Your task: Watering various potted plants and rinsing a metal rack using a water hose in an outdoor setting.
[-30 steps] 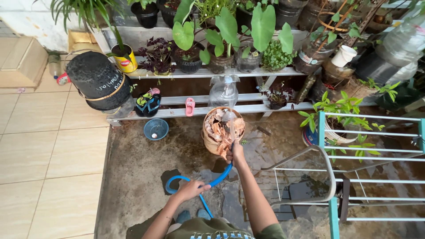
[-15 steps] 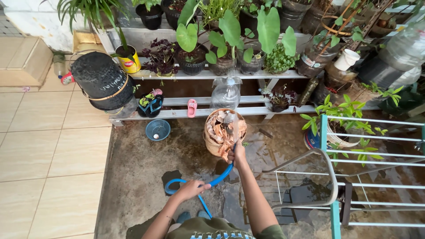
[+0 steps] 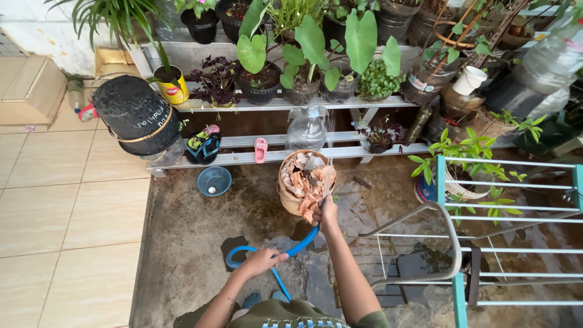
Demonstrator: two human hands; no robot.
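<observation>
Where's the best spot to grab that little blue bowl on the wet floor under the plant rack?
Probably by the rim, coming from above on its near side. The blue bowl sits upright with its mouth open upward, and the lowest shelf lies close behind it, so the near edge looks freest. A small pale object lies inside; keep it level.

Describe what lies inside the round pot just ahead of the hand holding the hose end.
The pot is filled with dry brown leaves. Whatever lies beneath them is covered.
</observation>
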